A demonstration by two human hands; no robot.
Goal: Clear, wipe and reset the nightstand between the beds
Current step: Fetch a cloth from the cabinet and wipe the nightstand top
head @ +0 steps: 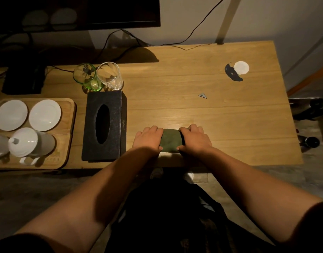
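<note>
A folded dark green cloth (171, 140) lies on the wooden tabletop (220, 115) near its front edge. My left hand (149, 138) presses on the cloth's left end and my right hand (194, 138) on its right end, palms down, fingers curled over the cloth's sides. Only the middle strip of the cloth shows between the hands. Left of the hands stands a black tissue box (105, 125). Behind it are a green-tinted glass (87, 77) and a clear glass (110, 76), side by side.
A wooden tray (68, 125) at the left carries two white saucers and a lidded white cup (31, 142). A small white disc (241, 67) with a dark object beside it lies at the back right. A tiny grey triangle (202, 95) sits mid-table. Cables run along the back edge.
</note>
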